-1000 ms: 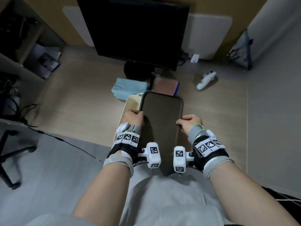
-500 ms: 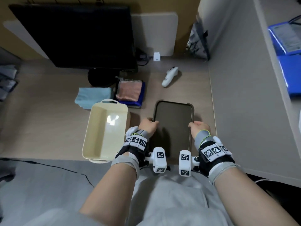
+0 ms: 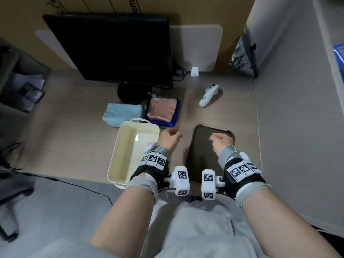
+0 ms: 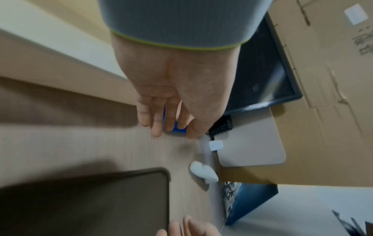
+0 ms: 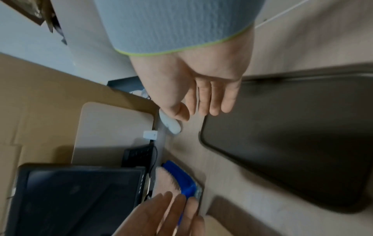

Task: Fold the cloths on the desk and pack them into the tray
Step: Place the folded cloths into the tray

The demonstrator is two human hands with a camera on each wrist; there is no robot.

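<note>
Left hand (image 3: 170,139) empty beside cream tray (image 3: 119,155); right hand (image 3: 222,141) relaxed, empty, over dark tray (image 3: 197,161)

Legible text: cardboard sheet (image 3: 130,6) standing behind the monitor at the worktop's far edge, printed letters "cm" at the upper rim of the head view; remaining print cut off. Same cardboard in the left wrist view (image 4: 333,79): dark printed characters near the right edge, too blurred to read. Wrist bands (image 3: 154,160) and white blocks (image 3: 182,175) on both wrists: black-and-white square code markers, no letters. White controller (image 3: 208,94): small mark, unreadable. No other readable labels, brands or numbers.
</note>
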